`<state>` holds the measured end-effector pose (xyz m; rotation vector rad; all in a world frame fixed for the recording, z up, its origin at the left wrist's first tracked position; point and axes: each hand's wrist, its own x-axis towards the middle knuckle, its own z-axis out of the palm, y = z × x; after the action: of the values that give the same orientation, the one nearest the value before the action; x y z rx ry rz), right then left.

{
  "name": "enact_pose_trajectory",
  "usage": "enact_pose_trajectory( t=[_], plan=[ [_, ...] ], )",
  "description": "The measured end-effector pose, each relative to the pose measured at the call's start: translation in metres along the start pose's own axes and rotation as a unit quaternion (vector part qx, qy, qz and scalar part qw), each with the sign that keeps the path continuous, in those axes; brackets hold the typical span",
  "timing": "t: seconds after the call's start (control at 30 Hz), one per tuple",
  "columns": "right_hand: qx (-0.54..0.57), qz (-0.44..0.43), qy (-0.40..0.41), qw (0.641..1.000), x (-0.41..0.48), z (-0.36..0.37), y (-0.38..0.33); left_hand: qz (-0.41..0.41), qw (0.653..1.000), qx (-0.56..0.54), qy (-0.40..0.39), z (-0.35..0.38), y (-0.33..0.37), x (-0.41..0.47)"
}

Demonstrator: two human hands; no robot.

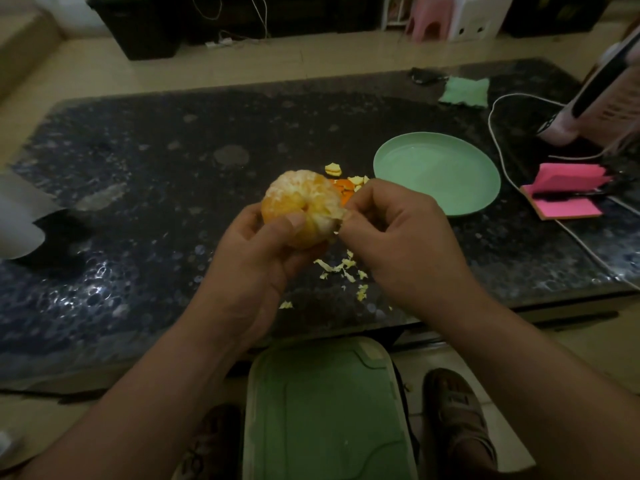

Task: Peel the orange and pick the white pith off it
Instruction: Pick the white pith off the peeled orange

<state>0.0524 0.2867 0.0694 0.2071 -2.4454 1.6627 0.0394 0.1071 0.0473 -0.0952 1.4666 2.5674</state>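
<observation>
Head view, seated person at a dark speckled table (156, 188). Peeled orange (298, 202) is held above the table's near-centre, just in front of the peel pieces (341, 187), w/ its segments' meeting point facing the camera; whitish pith patches remain on top and on the R flank. L hand (256, 261) cups the fruit from below and behind, fingers curled round it, thumb (294, 221) pressed on the front face. R hand (394, 233) is at the fruit's R side, fingers curled in, thumb & forefinger pinching a pith strand (337, 226) attached to the orange; how much of the strand has lifted can't be told. Pale pith scraps (341, 266) lie on the table below and btwn the hands. Green plate (437, 173) sits just R of the peel pieces. Further R: pink sticky-note pads (568, 190) and a white cable (498, 147); a green cloth (465, 92) lies near the far edge. A green plastic object (322, 410) stands below the table's near edge, btwn two sandalled feet.
</observation>
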Motion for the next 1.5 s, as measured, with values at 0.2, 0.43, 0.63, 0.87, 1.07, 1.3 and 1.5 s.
enact_pose_trajectory(
  t=[0.2,0.43,0.63,0.87,1.07,1.3,1.5],
  plan=[
    [0.014,-0.001,-0.006,1.000,0.003,-0.002,0.003,-0.035,0.999,-0.031,-0.010,-0.004,0.002,0.001],
    [0.020,0.003,0.002,1.000,0.006,-0.003,0.007,-0.065,0.994,-0.082,-0.029,-0.004,0.007,-0.002],
    [0.008,0.003,-0.001,1.000,0.008,-0.004,0.011,-0.087,0.990,-0.100,-0.044,-0.007,0.010,-0.003],
    [-0.015,0.011,0.000,1.000,0.014,-0.004,0.021,-0.093,0.986,-0.117,-0.077,-0.011,0.014,-0.003],
    [-0.048,0.023,0.003,0.999,0.021,-0.002,0.033,-0.106,0.980,-0.150,-0.073,-0.016,0.016,-0.002],
    [-0.172,0.061,-0.001,0.983,0.032,-0.007,0.061,-0.102,0.981,-0.157,-0.049,-0.026,0.020,0.002],
    [-0.328,0.035,-0.043,0.943,0.041,-0.002,0.075,-0.098,0.984,-0.144,-0.022,-0.029,0.019,0.004]
  ],
)
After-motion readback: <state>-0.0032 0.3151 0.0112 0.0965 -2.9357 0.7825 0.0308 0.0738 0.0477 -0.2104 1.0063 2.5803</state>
